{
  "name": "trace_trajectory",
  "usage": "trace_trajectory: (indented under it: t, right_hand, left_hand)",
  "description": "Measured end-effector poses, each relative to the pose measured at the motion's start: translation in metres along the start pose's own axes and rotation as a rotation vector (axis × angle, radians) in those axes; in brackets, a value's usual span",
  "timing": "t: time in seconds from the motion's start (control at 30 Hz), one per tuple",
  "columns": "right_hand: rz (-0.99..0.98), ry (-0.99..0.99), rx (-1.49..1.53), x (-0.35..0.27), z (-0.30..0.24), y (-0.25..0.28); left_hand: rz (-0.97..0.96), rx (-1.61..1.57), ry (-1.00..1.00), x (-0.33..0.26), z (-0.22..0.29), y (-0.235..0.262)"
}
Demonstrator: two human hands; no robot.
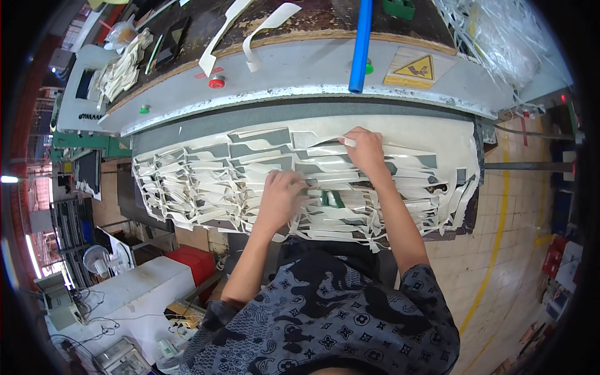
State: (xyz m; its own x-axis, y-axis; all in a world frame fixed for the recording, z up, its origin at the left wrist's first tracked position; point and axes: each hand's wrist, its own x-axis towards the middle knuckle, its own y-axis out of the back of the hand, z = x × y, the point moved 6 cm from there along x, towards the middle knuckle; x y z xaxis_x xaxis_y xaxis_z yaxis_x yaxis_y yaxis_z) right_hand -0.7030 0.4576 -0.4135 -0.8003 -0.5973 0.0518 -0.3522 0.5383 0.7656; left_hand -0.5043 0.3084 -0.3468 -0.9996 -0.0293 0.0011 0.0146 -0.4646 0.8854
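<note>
A cream sheet (400, 128) of leather-like material lies across the grey machine bed, cut through with many long, curved openings. My right hand (365, 149) is closed at its upper middle, fingers pinching the end of a cream cut strip (315, 139). Lower and to the left, my left hand (281, 195) is over the cut-up part of the sheet. Motion smears its fingers, so I cannot tell whether they hold anything. Just right of that hand, a small dark green object (332, 199) with a pale middle sits among the strips; its kind is unclear.
Beyond the bed runs a grey machine beam (281, 69) with a red button (216, 82). A blue tube (360, 47) hangs over it. Two loose cream strips (269, 31) lie on the wooden top, a cream stack (128, 65) at left, clear plastic (500, 37) at right.
</note>
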Motion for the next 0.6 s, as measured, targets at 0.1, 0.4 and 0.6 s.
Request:
trace_trajectory:
  t: [0.1, 0.4, 0.6]
  right_hand:
    - [0.074, 0.138, 0.094, -0.001, -0.005, 0.003]
    - [0.316, -0.011, 0.265, -0.05, 0.02, 0.074]
    - [-0.288, -0.084, -0.051, -0.149, 0.037, 0.076]
  left_hand:
    - [-0.052, 0.185, -0.07, 0.028, -0.001, -0.014]
    - [-0.244, 0.185, -0.013, 0.048, -0.024, -0.056]
    - [-0.098, 0.119, -0.139, 0.024, -0.002, -0.029]
